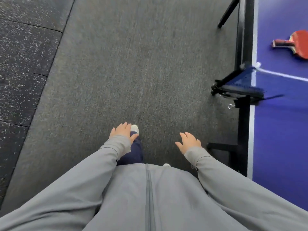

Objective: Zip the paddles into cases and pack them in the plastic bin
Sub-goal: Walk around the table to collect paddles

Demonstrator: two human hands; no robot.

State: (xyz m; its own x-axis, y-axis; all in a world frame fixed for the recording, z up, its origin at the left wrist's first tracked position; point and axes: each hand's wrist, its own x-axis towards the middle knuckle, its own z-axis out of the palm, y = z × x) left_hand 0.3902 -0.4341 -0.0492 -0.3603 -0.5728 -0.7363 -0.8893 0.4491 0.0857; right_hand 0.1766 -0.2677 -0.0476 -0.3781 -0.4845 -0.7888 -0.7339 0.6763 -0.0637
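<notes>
Far left lies speckled rubber flooring (25, 64), and next to it a wide strip of grey carpet (133, 64) on which the person stands. The left hand (122, 131) hangs low over the carpet with its fingers loosely spread and nothing in it, just above a pale shoe (135, 128) set forward. The right hand (190, 142) is likewise slack and empty, fingers apart, palm down, near the black frame (243, 47) of the table. Further right, the net (241, 80) is clamped to the edge of the blue table (280, 130). The one paddle (298, 45) in view, red-faced, lies flat on the tabletop beyond the net at the far right, its blade partly cut off by the picture's edge. Its long axis runs roughly across the table: the handle (281, 42) points back toward the near side edge, and the blade lies further in. From the hands it is ahead and to the right, well apart from both, with the net between. The right hand is plainly the nearer, and the handle is the end turned toward it, so a reach from that side would likely meet the handle first once the person stands level with it. No case and no bin show here, so the task looks barely begun: nothing is zipped or packed as far as can be seen.
</notes>
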